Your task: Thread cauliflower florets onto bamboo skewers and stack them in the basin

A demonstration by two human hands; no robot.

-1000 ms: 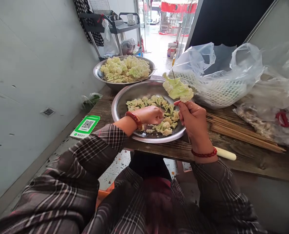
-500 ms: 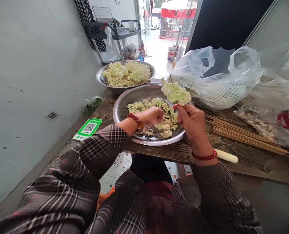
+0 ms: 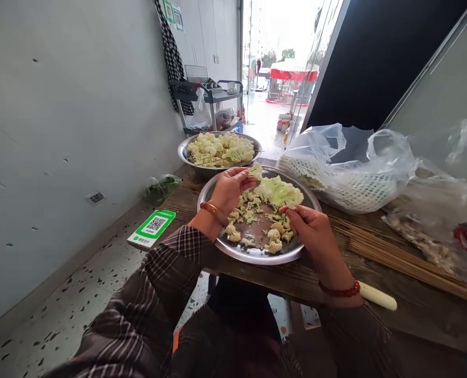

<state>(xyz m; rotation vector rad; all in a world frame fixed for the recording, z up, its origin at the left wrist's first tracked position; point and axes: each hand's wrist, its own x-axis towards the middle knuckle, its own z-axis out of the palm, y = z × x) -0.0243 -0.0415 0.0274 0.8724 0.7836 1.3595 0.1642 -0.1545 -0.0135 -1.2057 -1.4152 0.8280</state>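
Observation:
Over the near metal bowl (image 3: pixel 261 258), my left hand (image 3: pixel 228 195) pinches a small cauliflower floret (image 3: pixel 256 170) between thumb and fingertips. To its right, my right hand (image 3: pixel 311 227) is closed at the lower edge of a larger pale green cauliflower piece (image 3: pixel 281 193), threaded on a skewer that is mostly hidden now. The small floret is close to the upper left of this piece; whether they touch I cannot tell. Below both hands, several loose cauliflower bits (image 3: pixel 273 240) lie in the bowl.
Behind stands a second metal bowl (image 3: pixel 181 152) heaped with skewered cauliflower (image 3: pixel 221 149). A clear plastic bag (image 3: pixel 347 176) sits at the back right. Bamboo skewers (image 3: pixel 398 257) and a pale handle (image 3: pixel 377 296) lie on the right of the wooden table (image 3: pixel 422 310). At left is a green QR-code card (image 3: pixel 152 228).
My left hand has risen out of the bowl with a small floret, up beside the larger piece. My right hand keeps its hold. The camera view has tilted up.

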